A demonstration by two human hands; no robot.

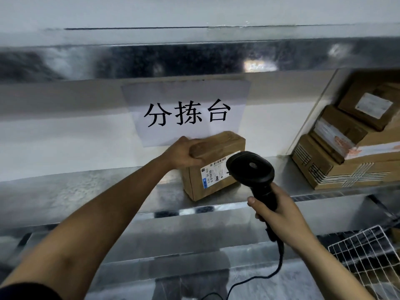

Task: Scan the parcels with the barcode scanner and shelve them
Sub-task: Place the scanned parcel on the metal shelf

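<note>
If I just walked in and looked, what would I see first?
Probably the big white paper sign with three black characters, stuck to the wall in the middle. Right below it, the left hand grips the top corner of a brown cardboard parcel standing on the metal shelf, and the right hand holds a black barcode scanner in front of its label. More stacked parcels sit at the right.
</note>
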